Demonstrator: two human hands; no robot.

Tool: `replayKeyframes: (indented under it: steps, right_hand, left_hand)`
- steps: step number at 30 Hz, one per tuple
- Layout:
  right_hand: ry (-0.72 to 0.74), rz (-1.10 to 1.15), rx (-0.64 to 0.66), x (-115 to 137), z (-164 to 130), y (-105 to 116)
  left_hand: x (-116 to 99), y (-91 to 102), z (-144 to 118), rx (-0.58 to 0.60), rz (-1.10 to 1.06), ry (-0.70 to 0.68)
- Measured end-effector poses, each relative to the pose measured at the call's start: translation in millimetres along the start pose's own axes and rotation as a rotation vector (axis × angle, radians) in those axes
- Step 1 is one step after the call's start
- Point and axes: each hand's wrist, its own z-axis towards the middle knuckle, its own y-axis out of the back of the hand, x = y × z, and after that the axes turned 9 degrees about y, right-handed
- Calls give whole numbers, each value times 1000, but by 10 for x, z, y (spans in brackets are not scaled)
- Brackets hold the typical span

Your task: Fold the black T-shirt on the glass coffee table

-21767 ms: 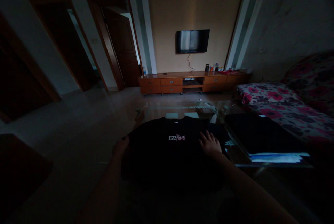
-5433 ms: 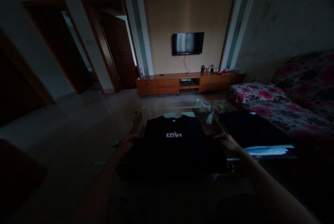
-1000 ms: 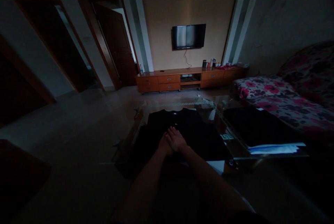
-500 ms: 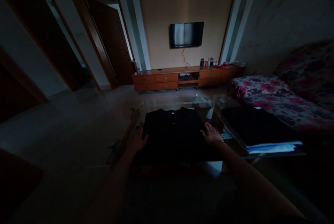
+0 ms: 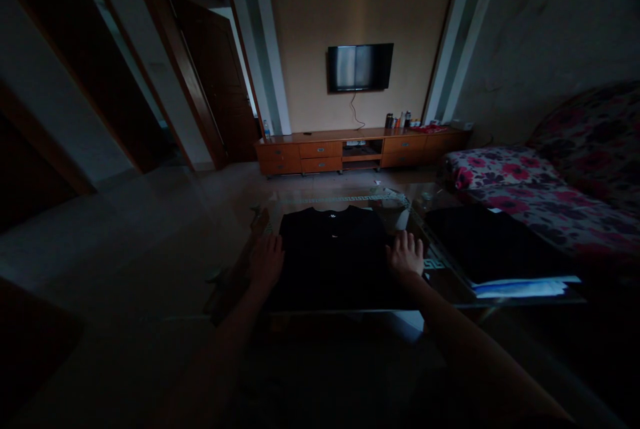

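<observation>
A black folded garment (image 5: 334, 252) is laid flat on the glass table (image 5: 445, 282). The left hand (image 5: 267, 261) and right hand (image 5: 407, 253) are spread, palms down, at its opposite side edges. Even outward pressure is advised so that creases are smoothed and the side edges are kept parallel.

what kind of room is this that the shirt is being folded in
Most likely a dim home living room: a wall-mounted TV above a long wooden cabinet, a floral-covered sofa, and a glass coffee table where both hands flank a black shirt.
</observation>
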Motion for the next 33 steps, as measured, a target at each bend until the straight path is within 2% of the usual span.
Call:
replayKeyframes:
  steps: [3,6,8,11,14,16,19,23,25,28,33]
  right_hand:
    - [242,120,31,528,-166,143]
    - [460,289,96,1024,-411,207]
    - [576,365,185,1195,-554,214]
    - [597,399,236,1179,-669,208]
    - [546,358,233,953,-686,182]
    - [533,321,242,727,-671,145]
    - [509,256,235,268,-623,60]
    - [305,169,209,-423,-509,-68]
    - [192,152,210,-657,-452,-125]
    - [120,130,205,-771,-400,-186]
    - [99,128,211,-695,-395,-202]
  left_hand:
    - [-561,57,-165,95,-106,-183]
    - [-1090,47,-454,253,-205,-385]
    - [-1304,38,-630,359,-220,-476]
    - [-1376,46,-752,424,-225,-474]
    - [-1225,53,-714,422,-242,-422]
    - [-1021,33,-645,404,-232,-367]
    - [-552,-41,-536,384,-187,-233]
    - [181,-165,-454,331,-123,-60]
    - [432,-215,-440,314,-118,-30]
    - [571,-273,-417,303,-111,-5]
    - [510,-361,-360,282,-90,29]
